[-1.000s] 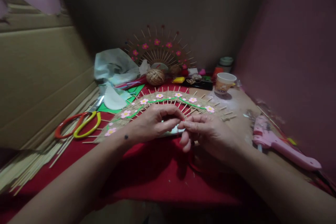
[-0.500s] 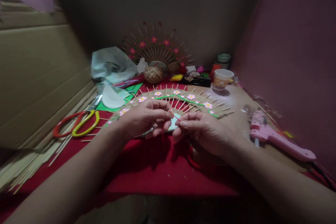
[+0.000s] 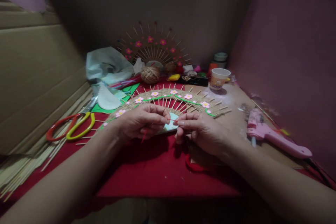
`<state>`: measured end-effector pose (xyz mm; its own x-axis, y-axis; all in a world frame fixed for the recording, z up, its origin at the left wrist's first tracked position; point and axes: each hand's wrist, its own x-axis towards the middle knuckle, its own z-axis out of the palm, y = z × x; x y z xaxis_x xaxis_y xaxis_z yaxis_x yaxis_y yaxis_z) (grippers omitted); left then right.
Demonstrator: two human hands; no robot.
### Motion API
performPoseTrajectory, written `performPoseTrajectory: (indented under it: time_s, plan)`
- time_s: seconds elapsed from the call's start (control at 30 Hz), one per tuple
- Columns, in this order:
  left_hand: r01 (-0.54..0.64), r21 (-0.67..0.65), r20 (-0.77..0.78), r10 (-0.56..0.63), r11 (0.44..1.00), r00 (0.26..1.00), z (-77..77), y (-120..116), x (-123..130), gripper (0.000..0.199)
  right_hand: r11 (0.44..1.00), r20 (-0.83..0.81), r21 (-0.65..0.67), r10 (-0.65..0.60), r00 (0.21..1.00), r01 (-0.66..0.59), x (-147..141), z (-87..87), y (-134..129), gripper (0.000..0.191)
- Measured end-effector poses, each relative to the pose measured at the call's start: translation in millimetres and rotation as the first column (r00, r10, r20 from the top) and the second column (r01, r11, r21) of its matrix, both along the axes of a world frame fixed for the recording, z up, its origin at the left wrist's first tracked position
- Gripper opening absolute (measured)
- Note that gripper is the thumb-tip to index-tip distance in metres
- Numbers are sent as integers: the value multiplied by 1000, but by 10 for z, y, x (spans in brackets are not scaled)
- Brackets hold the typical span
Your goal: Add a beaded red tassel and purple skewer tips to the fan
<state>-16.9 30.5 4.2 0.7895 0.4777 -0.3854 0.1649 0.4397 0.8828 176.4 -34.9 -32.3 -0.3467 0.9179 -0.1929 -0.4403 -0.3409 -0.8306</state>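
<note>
Between the fingertips of both hands stretches a thin red strand (image 3: pixel 172 120), its exact kind too small to tell. My left hand (image 3: pixel 145 120) pinches one part, and a loose red end hangs under it. My right hand (image 3: pixel 196 126) pinches the strand a short way to the right. Just beyond the hands lies a half-round fan (image 3: pixel 164 95) of woven twine on thin sticks, with pink flowers and a wavy green line. Its pale blue centre (image 3: pixel 172 120) shows partly between the hands. Below my right hand sits a red ring-like thing (image 3: pixel 193 164), partly hidden.
Scissors (image 3: pixel 70 126) with orange and yellow handles lie at left beside loose sticks (image 3: pixel 28 168). A pink glue gun (image 3: pixel 278 136) rests at right. Behind stand a paper cup (image 3: pixel 219 78), a twine ball (image 3: pixel 150 75), a plastic bag (image 3: pixel 109 64) and a second flowered fan (image 3: pixel 154 43).
My hands have drawn slightly apart, so more of the red strand spans between them. Its loose end has swung left under my left hand. The whole view has shifted a little.
</note>
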Motion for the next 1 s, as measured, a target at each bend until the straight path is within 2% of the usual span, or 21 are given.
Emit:
performPoseTrajectory:
  time_s: [0.13, 0.23, 0.53, 0.67, 0.77, 0.83, 0.9, 1.0]
  plan:
    - [95, -82, -1, -95, 992, 995, -26, 19, -18, 3, 1000, 7, -8, -22, 1000, 22, -23, -9, -3, 12]
    - [120, -117, 31, -117, 986, 993, -57, 20, -14, 1, 1000, 20, 14, -17, 1000, 16, -35, -24, 1, 13]
    - [-53, -96, 83, 61, 994, 995, -73, -61, 105, 7, 998, 4, 22, -60, 998, 60, -55, -59, 13, 14]
    - [-226, 35, 61, 224, 974, 973, -58, -158, 178, 13, 995, -31, 14, -95, 995, 96, -89, -50, 6, 15]
    - [-341, 165, 32, 340, 926, 940, -73, -232, 220, 16, 990, -34, 14, -137, 990, 138, -113, -47, -7, 12]
    - [-355, 297, 9, 369, 887, 929, -90, -272, 240, 17, 987, -36, 21, -157, 987, 158, -122, -47, -15, 10]
    - [-331, 460, -19, 382, 824, 924, -109, -305, 255, 19, 985, -47, 27, -171, 984, 172, -126, -44, -18, 9]
    - [-268, 673, -21, 380, 690, 925, -149, -339, 270, 20, 983, -39, 37, -180, 983, 182, -132, -24, -19, 11]
